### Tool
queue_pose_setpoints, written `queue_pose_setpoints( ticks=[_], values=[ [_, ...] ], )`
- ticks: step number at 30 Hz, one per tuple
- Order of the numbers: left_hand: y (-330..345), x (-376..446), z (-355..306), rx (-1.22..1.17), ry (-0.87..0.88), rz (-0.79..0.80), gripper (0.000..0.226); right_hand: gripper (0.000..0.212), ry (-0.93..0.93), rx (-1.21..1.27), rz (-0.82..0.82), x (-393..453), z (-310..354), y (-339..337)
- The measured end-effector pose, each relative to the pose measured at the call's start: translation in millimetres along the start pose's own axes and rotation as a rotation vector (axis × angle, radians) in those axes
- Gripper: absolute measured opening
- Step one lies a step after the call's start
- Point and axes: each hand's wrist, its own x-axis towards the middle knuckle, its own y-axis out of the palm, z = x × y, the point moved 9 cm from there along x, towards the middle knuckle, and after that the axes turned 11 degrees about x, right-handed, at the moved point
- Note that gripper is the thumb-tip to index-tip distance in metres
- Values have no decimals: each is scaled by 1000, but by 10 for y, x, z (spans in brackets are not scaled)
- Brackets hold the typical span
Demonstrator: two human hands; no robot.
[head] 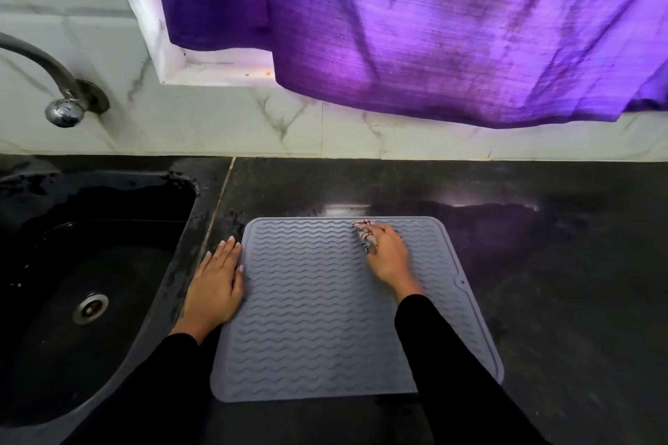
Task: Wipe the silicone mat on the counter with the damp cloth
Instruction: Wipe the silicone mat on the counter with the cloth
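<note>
A grey silicone mat [311,318] with wavy ridges lies flat on the black counter [542,264]. My right hand [388,256] rests on the mat's far right part, closed around a small bunched patterned cloth [365,233] that pokes out past the fingers near the far edge. My left hand [217,282] lies flat, fingers together, across the mat's left edge, partly on the counter. Both forearms wear black sleeves.
A black sink [90,282] with a metal drain sits left of the mat, its rim wet. A chrome tap [61,97] juts from the marble wall above it. A purple curtain [433,29] hangs over the wall behind the counter.
</note>
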Motion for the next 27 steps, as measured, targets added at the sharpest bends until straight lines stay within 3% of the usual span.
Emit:
queue_pose_setpoints(
  ticks=[3, 7, 9, 12, 15, 19, 27],
  values=[
    [7, 9, 28, 5, -5, -4, 73, 35, 54, 296, -22, 40, -73, -19],
    [1, 12, 24, 8, -9, 8, 75, 28, 414, 1187, -214, 80, -271, -118],
    [-8, 6, 30, 13, -14, 14, 75, 24, 527, 1278, -291, 86, -317, -116],
    [-4, -7, 26, 17, -9, 22, 74, 21, 378, 909, -273, 158, -49, -121],
    [6, -5, 41, 19, -8, 21, 72, 41, 76, 356, -148, 172, 355, 79],
    [28, 6, 47, 31, -6, 15, 71, 57, -88, -122, 17, 45, 570, 510],
    [-4, 10, 0, 47, -13, -15, 71, 51, -37, 26, 141, 260, 411, 484]
  ],
)
